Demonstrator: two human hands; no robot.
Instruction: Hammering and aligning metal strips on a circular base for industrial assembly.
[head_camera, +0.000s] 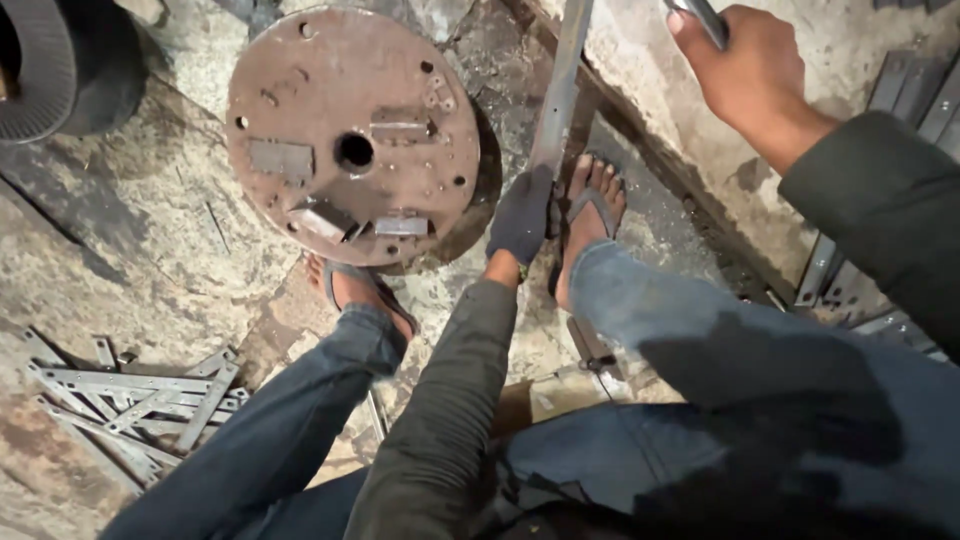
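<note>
Gloved and clenched, the left hand (521, 218) wrapped its grip around the lower part of a long flat metal bar (560, 85), which stood nearly upright and ran up out of the top of the view. Holding it low, close to the floor, looked like a way to steady the bar's foot while the rest of it stood free. The right hand (745, 70), bare, was raised at the upper right and closed round a slim metal rod or handle (703, 18); only a short piece of that showed, so what kind of tool it was could not be told.

Just beside the gloved hand, the person's right foot (592, 205) in a sandal rested on the floor, toes almost against the bar's base, perhaps bracing it. The left foot (350, 285), also in a sandal, was set near the lower edge of a rusty round steel plate (300, 80). That disc lay flat, with a hole at its centre, small holes around it, and several short metal blocks (400, 225) fixed on its face, which suggested a jig or forming base kept within easy reach.

Farther out, a heap of cut grey metal strips (140, 400) lay on the rough concrete floor (150, 230) at the lower left, and more strips (850, 290) were stacked at the right, behind the dark sleeve. A dark ribbed round object (50, 60) sat at the upper left corner, partly cut off.
</note>
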